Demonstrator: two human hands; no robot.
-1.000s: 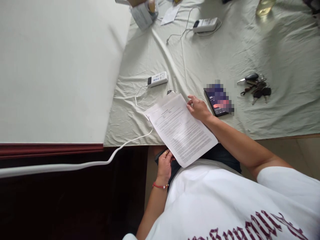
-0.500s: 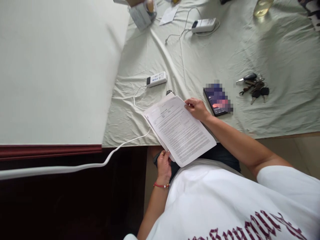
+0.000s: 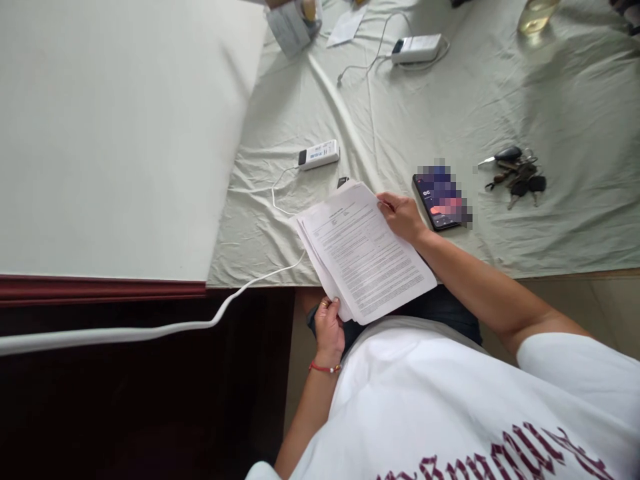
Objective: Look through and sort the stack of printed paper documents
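Stack of white, printed paper sheets (image 3: pixel 373 260): centre of frame, left edges fanned.
Bare left hand (image 3: pixel 330 327): lower centre, pinching the stack's lower-left edge.
Bare right hand (image 3: pixel 404 217): right of centre, pinching the upper-right edge.
Grip: best light, even; hard pinching could crease sheets, slack could let them slide.
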